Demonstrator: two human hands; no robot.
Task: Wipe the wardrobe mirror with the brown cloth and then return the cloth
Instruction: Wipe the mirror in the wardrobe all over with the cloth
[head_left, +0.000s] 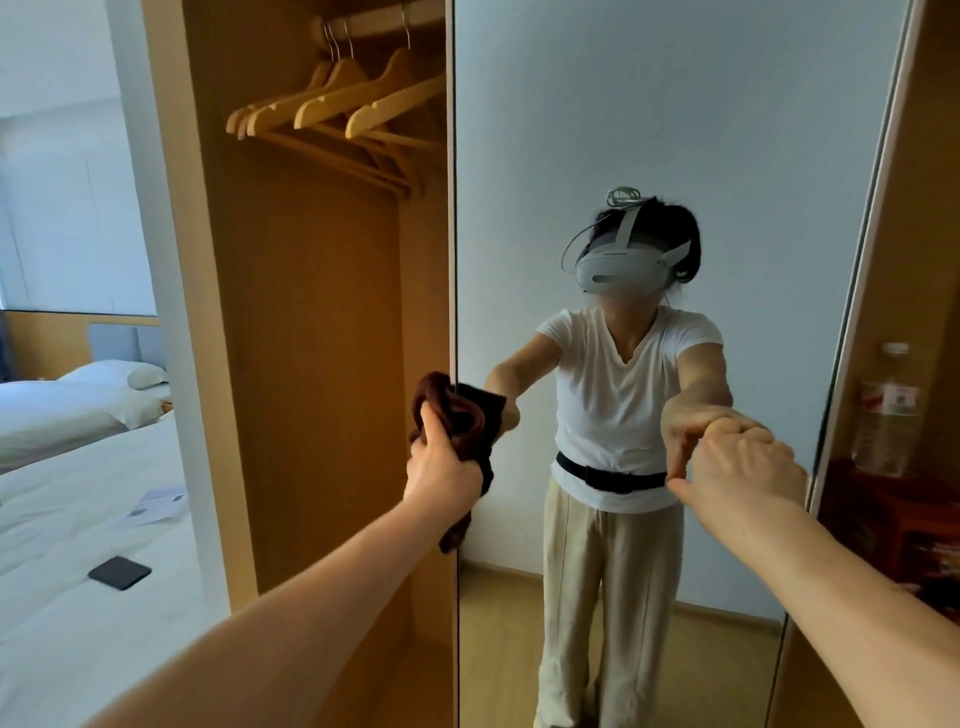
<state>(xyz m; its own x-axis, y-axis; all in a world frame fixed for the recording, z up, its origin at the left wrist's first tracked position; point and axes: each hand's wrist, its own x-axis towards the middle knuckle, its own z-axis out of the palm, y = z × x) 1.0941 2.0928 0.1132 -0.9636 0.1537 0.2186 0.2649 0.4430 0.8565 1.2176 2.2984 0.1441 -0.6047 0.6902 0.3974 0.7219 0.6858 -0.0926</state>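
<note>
The tall wardrobe mirror (649, 130) fills the middle and right of the head view and reflects a person in a white shirt. My left hand (441, 467) grips the bunched brown cloth (457, 415) at the mirror's left edge, about waist height. Part of the cloth hangs down below my fist. My right hand (743, 457) reaches to the glass at the right, fingers curled, thumb and fingertips touching the surface near the mirror's right edge. It holds nothing that I can see.
Left of the mirror is an open wardrobe bay (322, 364) with several wooden hangers (343, 104) on a rail. Further left lies a white bed (78, 571) with a dark phone (119, 572) and papers (156, 506). Bottles (888, 410) stand on a shelf at right.
</note>
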